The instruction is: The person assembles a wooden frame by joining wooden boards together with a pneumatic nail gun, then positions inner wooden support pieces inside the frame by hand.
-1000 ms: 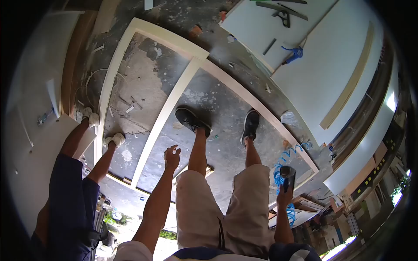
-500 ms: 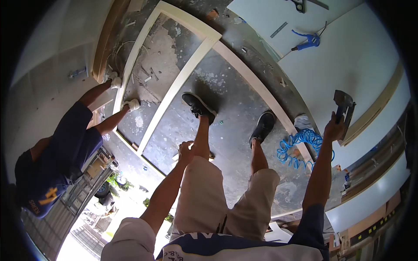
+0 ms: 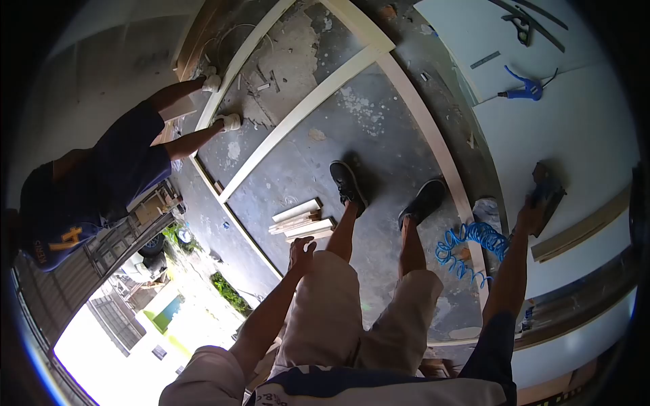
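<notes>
My right hand (image 3: 530, 218) grips a dark nail gun (image 3: 547, 191) over the white panel (image 3: 569, 142) on the right. A blue coiled hose (image 3: 474, 245) hangs close by, left of that forearm. Near my left knee, my left hand (image 3: 300, 256) is held with its fingers apart and nothing in them. Just beyond it, a small stack of wood strips (image 3: 301, 221) lies on the floor. A pale wooden frame (image 3: 305, 108) with a crossbar lies around my feet.
A co-worker (image 3: 115, 169) in dark clothes stands at the left, feet by the frame's left side. On the white panel are a blue air blow gun (image 3: 525, 88), a small ruler (image 3: 485, 59), a black-handled square (image 3: 521, 28) and a wood strip (image 3: 582, 227).
My right hand with the nail gun has risen from beside my knee to over the white panel. The view has turned, and the wood stack now shows more fully.
</notes>
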`<state>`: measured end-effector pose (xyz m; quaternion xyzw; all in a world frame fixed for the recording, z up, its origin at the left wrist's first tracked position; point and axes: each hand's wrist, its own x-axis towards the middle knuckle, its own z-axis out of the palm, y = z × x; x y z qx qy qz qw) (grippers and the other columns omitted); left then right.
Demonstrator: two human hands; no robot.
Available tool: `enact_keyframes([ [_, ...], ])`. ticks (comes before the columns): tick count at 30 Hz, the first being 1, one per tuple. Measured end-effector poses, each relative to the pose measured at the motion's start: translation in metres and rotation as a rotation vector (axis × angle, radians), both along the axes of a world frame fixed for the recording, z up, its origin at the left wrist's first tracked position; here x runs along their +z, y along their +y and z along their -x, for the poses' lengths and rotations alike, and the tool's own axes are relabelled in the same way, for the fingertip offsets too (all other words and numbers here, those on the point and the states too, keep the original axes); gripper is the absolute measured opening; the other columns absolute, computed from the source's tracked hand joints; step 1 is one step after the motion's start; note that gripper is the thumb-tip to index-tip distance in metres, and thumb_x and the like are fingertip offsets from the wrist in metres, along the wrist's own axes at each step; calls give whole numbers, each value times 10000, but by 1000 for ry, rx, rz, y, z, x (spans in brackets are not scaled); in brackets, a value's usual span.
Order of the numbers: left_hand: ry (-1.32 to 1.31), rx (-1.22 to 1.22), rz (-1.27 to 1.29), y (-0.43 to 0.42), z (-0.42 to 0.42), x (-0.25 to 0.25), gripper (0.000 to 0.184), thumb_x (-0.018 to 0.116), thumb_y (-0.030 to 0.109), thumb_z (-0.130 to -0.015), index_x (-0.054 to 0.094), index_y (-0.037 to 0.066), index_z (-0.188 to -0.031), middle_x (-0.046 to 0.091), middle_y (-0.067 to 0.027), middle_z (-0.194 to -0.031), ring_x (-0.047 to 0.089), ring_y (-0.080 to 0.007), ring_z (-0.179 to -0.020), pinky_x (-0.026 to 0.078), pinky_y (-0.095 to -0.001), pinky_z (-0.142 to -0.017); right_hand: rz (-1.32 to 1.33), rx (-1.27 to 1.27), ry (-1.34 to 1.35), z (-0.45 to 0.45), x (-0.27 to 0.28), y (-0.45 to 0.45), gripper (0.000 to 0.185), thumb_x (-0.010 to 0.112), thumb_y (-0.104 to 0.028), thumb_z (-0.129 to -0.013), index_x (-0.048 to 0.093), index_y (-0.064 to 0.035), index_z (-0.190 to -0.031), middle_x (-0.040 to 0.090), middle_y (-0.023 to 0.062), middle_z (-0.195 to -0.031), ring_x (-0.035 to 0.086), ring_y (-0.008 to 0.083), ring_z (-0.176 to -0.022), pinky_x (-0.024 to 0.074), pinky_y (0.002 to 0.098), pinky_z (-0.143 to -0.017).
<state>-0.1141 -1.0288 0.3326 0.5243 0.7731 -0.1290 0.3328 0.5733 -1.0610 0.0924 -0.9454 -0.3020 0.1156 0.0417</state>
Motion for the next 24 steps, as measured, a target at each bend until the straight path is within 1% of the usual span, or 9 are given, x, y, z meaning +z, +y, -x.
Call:
enact_keyframes([
  [5,59,123,23,-52,-1,33,281,676,270,-884,720,116,-1116,660,-159,-1062,587,-347,-1083,452,-460,-971,151,189,-8,6,41,27,568,607,-392,-929,601,52,-1284,586,247,-1339,553,416,-1243,440,477,-1054],
  [7,65,176,24,-62,-8,47,285,672,274,-883,722,118,-1117,660,-163,-1063,588,-351,-1082,453,-462,-969,186,45,97,13,67,34,517,597,-357,-925,617,27,-1270,597,242,-1318,551,416,-1231,447,485,-1039],
  [11,66,235,5,-95,-4,64,279,701,296,-884,739,131,-1105,657,-176,-1057,583,-364,-1083,457,-459,-957,148,104,83,41,120,29,403,551,-281,-945,646,3,-1214,627,248,-1187,590,415,-1099,462,502,-983],
  [14,63,322,-32,-102,-6,87,265,708,299,-885,749,141,-1094,659,-186,-1069,577,-369,-1102,456,-459,-970,-107,259,78,62,128,-27,322,570,-216,-934,619,12,-1157,594,220,-1143,570,393,-1073,457,486,-956],
  [15,39,328,-69,-107,-1,89,263,710,304,-884,752,144,-1088,660,-187,-1069,579,-370,-1097,458,-462,-966,-46,242,95,72,141,-44,322,593,-170,-916,606,13,-1180,584,200,-1166,568,371,-1098,464,465,-956],
  [17,35,375,-118,-108,-3,105,265,712,311,-879,753,140,-1077,666,-188,-1055,585,-368,-1076,462,-469,-950,-24,158,210,94,157,-84,328,618,-182,-912,630,22,-1168,598,219,-1164,575,385,-1071,465,465,-955],
  [18,29,392,-153,-109,-2,112,263,712,311,-878,753,139,-1072,670,-187,-1044,589,-369,-1065,466,-473,-942,157,265,284,98,166,-97,327,636,-202,-897,644,35,-1122,625,226,-1101,568,398,-1064,480,452,-909],
  [19,8,400,-194,-115,3,115,259,711,312,-877,753,138,-1063,674,-183,-1025,593,-371,-1054,469,-475,-935,156,315,153,119,191,-109,249,678,-216,-862,704,0,-982,688,172,-979,628,357,-977,519,425,-825],
  [24,-17,395,-366,-145,14,123,225,673,287,-881,759,129,-1018,711,-170,-991,626,-386,-993,499,-484,-885,120,465,316,193,242,-88,227,686,-213,-853,711,-12,-955,696,158,-963,640,341,-953,527,419,-809],
])
